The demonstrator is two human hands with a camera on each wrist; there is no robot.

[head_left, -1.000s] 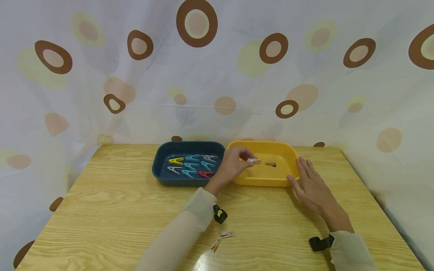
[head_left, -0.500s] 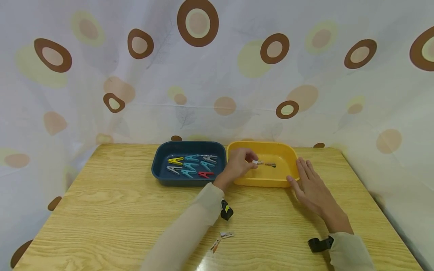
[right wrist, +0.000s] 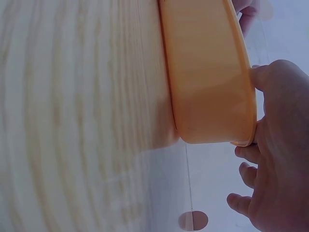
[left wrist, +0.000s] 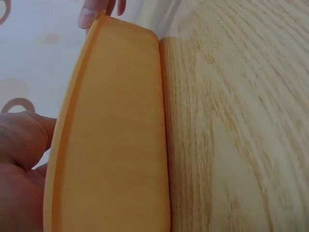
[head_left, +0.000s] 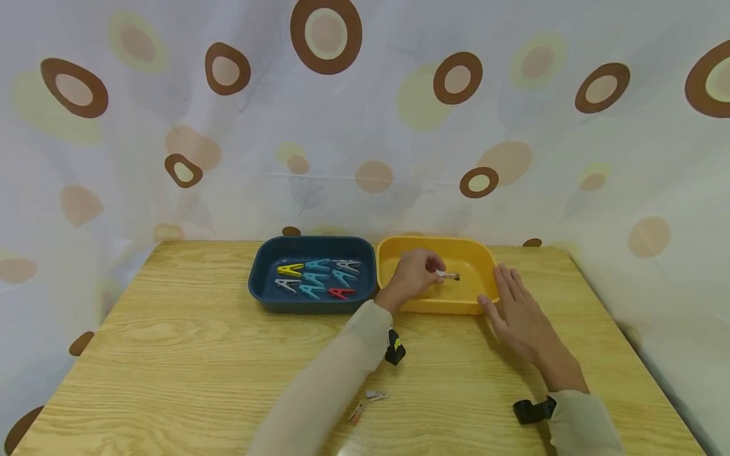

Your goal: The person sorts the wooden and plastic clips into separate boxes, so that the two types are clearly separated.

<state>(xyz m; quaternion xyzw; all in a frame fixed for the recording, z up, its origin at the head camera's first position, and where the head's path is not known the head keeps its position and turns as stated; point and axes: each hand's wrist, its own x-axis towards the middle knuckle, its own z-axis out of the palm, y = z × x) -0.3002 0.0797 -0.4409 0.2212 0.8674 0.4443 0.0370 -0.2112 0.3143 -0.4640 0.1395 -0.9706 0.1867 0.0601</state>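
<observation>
Over the yellow tray (head_left: 399,306), my left hand (head_left: 415,272) pinches a small clothespin with a white part (head_left: 440,273) between thumb and fingertips. Just right of it, a small wooden clothespin with a dark tip (head_left: 453,276) lies on the tray floor, nearly touching it. My right hand (head_left: 521,320) rests against the tray's right front corner, its fingers straight along the outer side and the thumb at the front rim. In the left wrist view, the tray's outer wall (left wrist: 111,125) hides the held clothespin.
Left of the yellow tray stands a dark blue tray (head_left: 312,307) with several coloured plastic clothespins (head_left: 312,278). Nearer on the wooden table (head_left: 188,354) lie two small clothespins, one with a white part (head_left: 376,395), one orange-tipped (head_left: 357,411). A patterned curtain (head_left: 251,145) hangs behind.
My left hand has moved right across the yellow tray with its clothespin, closer to the dark-tipped clothespin. The right hand stays at the tray's corner. The view has shifted slightly.
</observation>
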